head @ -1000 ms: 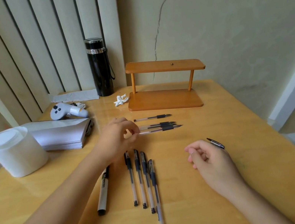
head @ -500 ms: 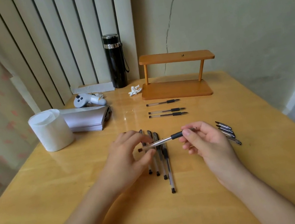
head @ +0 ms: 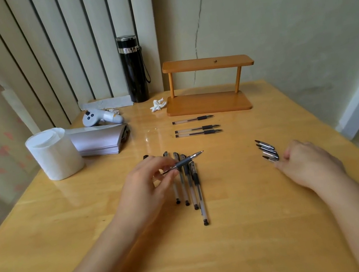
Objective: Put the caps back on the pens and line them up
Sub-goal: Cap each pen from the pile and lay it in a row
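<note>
Now an uncapped pen (head: 184, 161) is pinched in the left hand (head: 145, 189) above capped pens (head: 187, 182); right hand (head: 306, 163), loosely curled & empty, is rested by loose caps (head: 267, 150)

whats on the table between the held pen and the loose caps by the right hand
Nothing: in the head view, bare wood separates the uncapped pen in the left hand from the loose caps by the right hand.

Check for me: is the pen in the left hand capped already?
No, the pen in the left hand shows its bare metal tip, pointing right.
</note>
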